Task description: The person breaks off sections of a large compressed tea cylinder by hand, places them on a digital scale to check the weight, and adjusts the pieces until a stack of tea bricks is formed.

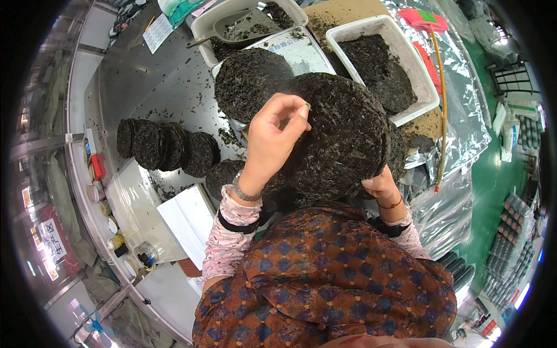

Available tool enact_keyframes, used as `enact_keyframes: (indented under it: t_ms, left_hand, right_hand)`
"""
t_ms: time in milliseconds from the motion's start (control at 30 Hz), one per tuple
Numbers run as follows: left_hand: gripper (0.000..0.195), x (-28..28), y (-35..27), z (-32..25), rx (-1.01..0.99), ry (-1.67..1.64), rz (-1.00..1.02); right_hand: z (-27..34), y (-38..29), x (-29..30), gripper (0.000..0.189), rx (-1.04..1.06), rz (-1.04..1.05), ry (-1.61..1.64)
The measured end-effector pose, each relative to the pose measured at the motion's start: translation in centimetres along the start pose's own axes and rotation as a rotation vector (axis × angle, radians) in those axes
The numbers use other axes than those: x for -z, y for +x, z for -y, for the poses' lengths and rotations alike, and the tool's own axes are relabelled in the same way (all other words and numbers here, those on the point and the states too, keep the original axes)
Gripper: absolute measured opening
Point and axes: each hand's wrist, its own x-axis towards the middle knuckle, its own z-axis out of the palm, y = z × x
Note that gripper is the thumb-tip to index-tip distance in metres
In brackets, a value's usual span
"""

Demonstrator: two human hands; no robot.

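A thick round stack of dried dark seaweed sheets (335, 139), probably laver, is tilted up in front of my chest. My right hand (380, 185) grips its lower right edge, with the fingers partly hidden behind it. Over the left part of the stack, my left hand (274, 135) pinches a small pale bit (308, 105) between thumb and forefinger; the bit is too small to identify. Another round of seaweed (252, 82) lies beyond my left hand, on a metal-topped scale (300, 50).
Several seaweed rounds (150, 145) stand on edge on the metal table (174, 87). A white tub (422, 93) holds more seaweed; another tub (202, 21) holds a scoop (248, 28). A notebook (187, 222) lies left, a wooden-handled brush (441, 108) right.
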Motion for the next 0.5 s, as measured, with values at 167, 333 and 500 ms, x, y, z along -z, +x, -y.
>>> enact_keyframes:
  t_ms: [167,333,500]
  left_hand:
    - [0.013,1.3,1.6,0.3,0.098,-0.274,-0.005]
    - [0.016,7.8,9.6,3.2,-0.049,-0.032,-0.26]
    - [0.02,16.8,17.7,9.1,-0.284,0.487,-0.582]
  right_hand:
    - [-1.3,0.3,2.5,0.076,-0.02,-0.045,0.209]
    - [-1.2,0.7,2.0,0.072,0.081,-0.079,0.401]
    - [-1.2,0.1,2.6,0.073,0.109,-0.137,0.409]
